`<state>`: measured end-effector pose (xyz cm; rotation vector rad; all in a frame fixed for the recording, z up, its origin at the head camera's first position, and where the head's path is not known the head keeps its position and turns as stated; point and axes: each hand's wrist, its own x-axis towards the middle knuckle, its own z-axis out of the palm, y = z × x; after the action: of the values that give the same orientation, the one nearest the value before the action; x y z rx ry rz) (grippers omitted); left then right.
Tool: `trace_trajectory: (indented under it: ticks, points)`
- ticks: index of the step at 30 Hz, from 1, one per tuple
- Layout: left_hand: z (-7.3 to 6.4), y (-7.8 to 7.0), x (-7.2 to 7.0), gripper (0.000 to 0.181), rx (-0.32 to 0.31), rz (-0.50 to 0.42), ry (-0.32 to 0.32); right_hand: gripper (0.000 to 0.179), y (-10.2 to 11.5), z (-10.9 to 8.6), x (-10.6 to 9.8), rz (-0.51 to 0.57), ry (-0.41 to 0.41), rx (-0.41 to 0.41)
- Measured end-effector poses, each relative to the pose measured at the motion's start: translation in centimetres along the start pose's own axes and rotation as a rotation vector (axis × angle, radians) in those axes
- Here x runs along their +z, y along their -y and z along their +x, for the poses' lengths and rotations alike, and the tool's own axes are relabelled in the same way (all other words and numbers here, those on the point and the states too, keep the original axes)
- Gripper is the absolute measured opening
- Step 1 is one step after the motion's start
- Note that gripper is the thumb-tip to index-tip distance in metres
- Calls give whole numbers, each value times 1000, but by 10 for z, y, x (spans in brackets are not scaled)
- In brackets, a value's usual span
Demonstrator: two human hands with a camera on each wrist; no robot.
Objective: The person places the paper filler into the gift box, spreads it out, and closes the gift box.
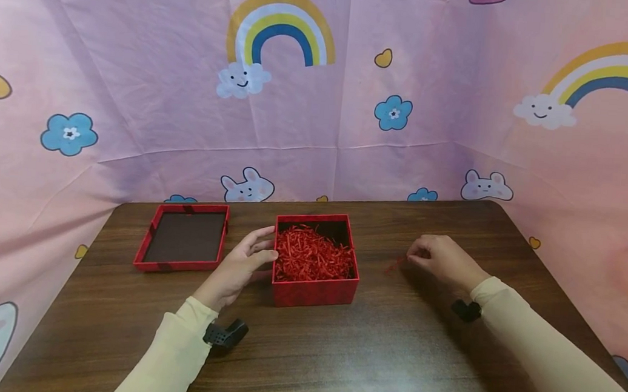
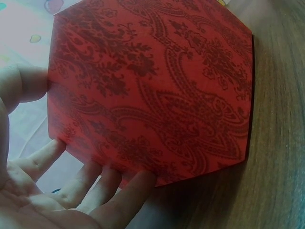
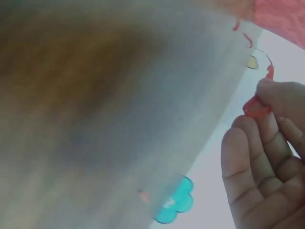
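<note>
A square red box (image 1: 315,292) with a dark paisley pattern stands on the table without its lid, filled with crinkled red shredded paper (image 1: 314,257). My left hand (image 1: 240,264) lies against the box's left side. In the left wrist view its thumb and fingertips touch the edges of the patterned wall (image 2: 152,95), the fingers loosely extended. To the right of the box, my right hand (image 1: 443,260) pinches a thin strand of red shredded paper (image 3: 257,109) between thumb and fingers, low over the table. Part of that strand trails leftward from the fingertips.
The red box lid (image 1: 185,238) lies upturned on the left, its dark inside showing. Everything sits on a brown wooden table (image 1: 302,359). A pink and purple cloth (image 1: 188,114) printed with rainbows and flowers hangs behind and at both sides.
</note>
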<state>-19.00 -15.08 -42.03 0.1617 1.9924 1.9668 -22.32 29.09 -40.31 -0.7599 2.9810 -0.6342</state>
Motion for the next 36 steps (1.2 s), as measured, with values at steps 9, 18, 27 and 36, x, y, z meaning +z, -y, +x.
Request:
trace_trajectory:
  ticks: [9, 18, 27, 36]
  points:
    - [1, 2, 0, 68, -3, -2, -3, 5, 20, 9, -29, 55, -51, 16]
    - [1, 4, -1, 68, -3, 0, -3, 7, 46, 26, -50, 13, -110, -68]
    - [0, 3, 0, 67, 3, -4, -9, 6, 84, 44, -51, 86, -136, -154]
    - [0, 1, 0, 68, -5, 0, -11, 5, 126, 63, -27, 152, -110, -254]
